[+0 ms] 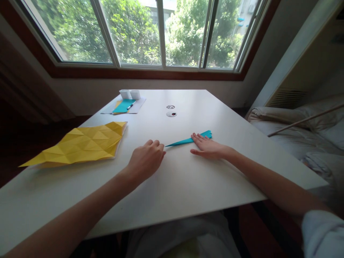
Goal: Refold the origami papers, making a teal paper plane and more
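Note:
A long, narrow strip of folded teal paper (180, 142) lies on the white table, tapering to a sharp point at its left. Its wider right end shows jagged folded layers. My right hand (206, 146) rests flat across that wider part, fingers stretched out and thumb apart. At the pointed end is my left hand (147, 157), closed with its fingers curled under. The paper's tip reaches the fingertips of that hand; whether they pinch it is hidden.
A large creased yellow paper (83, 143) spreads over the table's left side. Farther back are two white containers (130, 94), teal paper (124, 106) and a pen (131, 105). Two round discs (171, 114) lie mid-table. A cushioned seat (285, 125) stands at the right.

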### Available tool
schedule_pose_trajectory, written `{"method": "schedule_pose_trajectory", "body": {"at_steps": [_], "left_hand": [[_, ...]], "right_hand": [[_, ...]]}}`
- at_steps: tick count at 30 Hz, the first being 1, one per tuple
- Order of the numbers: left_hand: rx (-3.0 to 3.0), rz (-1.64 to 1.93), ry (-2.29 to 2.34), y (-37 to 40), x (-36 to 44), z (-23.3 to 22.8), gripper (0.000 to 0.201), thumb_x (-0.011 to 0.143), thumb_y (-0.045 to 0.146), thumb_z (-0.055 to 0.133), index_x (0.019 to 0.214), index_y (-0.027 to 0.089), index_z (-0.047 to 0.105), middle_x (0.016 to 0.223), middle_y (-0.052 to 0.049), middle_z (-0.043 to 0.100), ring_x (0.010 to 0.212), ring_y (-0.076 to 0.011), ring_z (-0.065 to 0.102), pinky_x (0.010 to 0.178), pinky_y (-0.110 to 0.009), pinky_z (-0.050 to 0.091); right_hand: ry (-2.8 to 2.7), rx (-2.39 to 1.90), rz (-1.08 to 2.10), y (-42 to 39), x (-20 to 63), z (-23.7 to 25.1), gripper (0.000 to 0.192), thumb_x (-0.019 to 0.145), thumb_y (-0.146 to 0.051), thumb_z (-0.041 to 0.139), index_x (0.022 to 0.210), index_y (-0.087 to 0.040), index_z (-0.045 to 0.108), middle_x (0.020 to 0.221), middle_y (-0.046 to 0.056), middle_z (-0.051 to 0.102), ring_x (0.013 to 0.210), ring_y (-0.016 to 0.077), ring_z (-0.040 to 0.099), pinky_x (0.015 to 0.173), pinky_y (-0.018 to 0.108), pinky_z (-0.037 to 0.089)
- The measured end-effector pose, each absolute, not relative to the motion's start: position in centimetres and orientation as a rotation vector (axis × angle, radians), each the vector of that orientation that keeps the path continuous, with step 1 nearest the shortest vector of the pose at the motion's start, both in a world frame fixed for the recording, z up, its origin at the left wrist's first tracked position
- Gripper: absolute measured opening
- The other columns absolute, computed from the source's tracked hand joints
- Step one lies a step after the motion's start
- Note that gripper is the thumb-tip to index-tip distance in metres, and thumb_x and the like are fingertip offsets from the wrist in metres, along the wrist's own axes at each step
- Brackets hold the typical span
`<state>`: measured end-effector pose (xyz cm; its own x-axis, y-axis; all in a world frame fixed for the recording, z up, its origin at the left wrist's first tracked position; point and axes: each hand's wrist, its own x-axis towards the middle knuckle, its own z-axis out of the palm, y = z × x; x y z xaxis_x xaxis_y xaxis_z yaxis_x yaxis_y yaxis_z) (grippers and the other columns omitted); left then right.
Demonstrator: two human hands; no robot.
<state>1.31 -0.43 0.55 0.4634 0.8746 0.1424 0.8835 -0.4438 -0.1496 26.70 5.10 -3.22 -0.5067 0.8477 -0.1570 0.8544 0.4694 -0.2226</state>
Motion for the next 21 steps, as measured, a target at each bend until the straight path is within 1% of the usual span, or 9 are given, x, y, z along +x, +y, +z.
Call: {"method": "schedule_pose_trajectory", "body": {"at_steps": [1,2,4,6,11,14,16,19,21], "left_hand": [[-2.565,-0.158,-1.426,-0.2,1.5,0.0,0.033,0.089,0.027,0.036,0.113,0.013,0.055,0.115,-0.015,0.057,0.106,-0.0256,0.052,0.08,-0.038,0.047],[-2.639,-0.201,-1.315,0.0,1.7,-0.5,0.039,0.09,0.028,0.035,0.123,0.013,0.047,0.129,-0.015,0.048,0.118,-0.0246,0.044,0.091,-0.039,0.041],[-2.779,-0.172,-1.208,0.2,2.0,-1.6,0.048,0.09,0.033,0.035,0.133,0.012,0.036,0.142,-0.015,0.032,0.128,-0.0237,0.033,0.1,-0.039,0.033],[-2.875,-0.091,-1.22,0.2,2.1,-2.4,0.05,0.092,0.036,0.03,0.136,0.013,0.031,0.145,-0.014,0.024,0.131,-0.0235,0.027,0.102,-0.04,0.029],[-2.974,0.018,-1.304,0.1,1.8,-2.7,0.056,0.092,0.045,0.02,0.141,0.017,0.021,0.147,-0.012,0.019,0.134,-0.0215,0.02,0.105,-0.039,0.023],[-2.995,0.064,-1.314,0.0,1.5,-2.5,0.061,0.091,0.049,0.02,0.142,0.015,0.016,0.147,-0.013,0.016,0.135,-0.0219,0.017,0.106,-0.039,0.021],[-2.999,0.078,-1.309,-0.1,1.4,-2.5,0.062,0.091,0.05,0.02,0.142,0.016,0.017,0.147,-0.014,0.015,0.135,-0.0228,0.016,0.105,-0.04,0.021],[-2.985,0.043,-1.273,0.1,1.2,-2.4,0.058,0.091,0.048,0.021,0.141,0.017,0.02,0.146,-0.014,0.02,0.134,-0.0232,0.02,0.104,-0.043,0.021],[-2.954,-0.024,-1.255,0.5,0.8,-2.1,0.055,0.092,0.045,0.024,0.14,0.018,0.022,0.143,-0.013,0.029,0.132,-0.0232,0.027,0.103,-0.044,0.023]], "right_hand": [[2.676,1.543,-0.432,4.9,26.4,-3.2,0.087,0.079,-0.071,0.02,0.143,-0.015,0.008,0.149,0.01,0.006,0.136,0.0274,0.006,0.109,0.047,0.012],[2.681,1.535,-0.437,4.7,26.0,-3.2,0.088,0.079,-0.072,0.019,0.143,-0.014,0.007,0.149,0.011,0.006,0.136,0.0279,0.004,0.109,0.048,0.012],[2.702,1.505,-0.441,4.1,25.1,-3.1,0.089,0.079,-0.072,0.017,0.143,-0.011,0.008,0.149,0.011,0.006,0.136,0.0287,0.003,0.109,0.048,0.011],[2.741,1.463,-0.444,3.6,24.3,-3.0,0.088,0.079,-0.071,0.018,0.143,-0.012,0.009,0.149,0.01,0.007,0.136,0.0284,0.003,0.109,0.046,0.011],[2.757,1.426,-0.465,4.2,24.5,-2.9,0.085,0.08,-0.07,0.018,0.143,-0.014,0.011,0.149,0.011,0.008,0.136,0.0268,0.006,0.109,0.046,0.012],[2.666,1.546,-0.431,5.6,26.1,-3.0,0.085,0.08,-0.07,0.017,0.143,-0.013,0.01,0.149,0.012,0.007,0.136,0.0265,0.005,0.109,0.047,0.01],[2.621,1.628,-0.421,6.5,27.2,-3.2,0.082,0.081,-0.068,0.016,0.143,-0.015,0.01,0.149,0.011,0.007,0.136,0.0268,0.006,0.109,0.049,0.012],[2.665,1.631,-0.386,7.2,28.2,-3.5,0.07,0.086,-0.061,0.014,0.142,-0.02,0.016,0.149,0.009,0.014,0.136,0.027,0.013,0.107,0.051,0.015],[2.734,1.624,-0.291,7.4,28.5,-3.5,0.062,0.089,-0.055,0.018,0.139,-0.022,0.027,0.146,0.008,0.024,0.134,0.0281,0.02,0.105,0.051,0.019]]}}
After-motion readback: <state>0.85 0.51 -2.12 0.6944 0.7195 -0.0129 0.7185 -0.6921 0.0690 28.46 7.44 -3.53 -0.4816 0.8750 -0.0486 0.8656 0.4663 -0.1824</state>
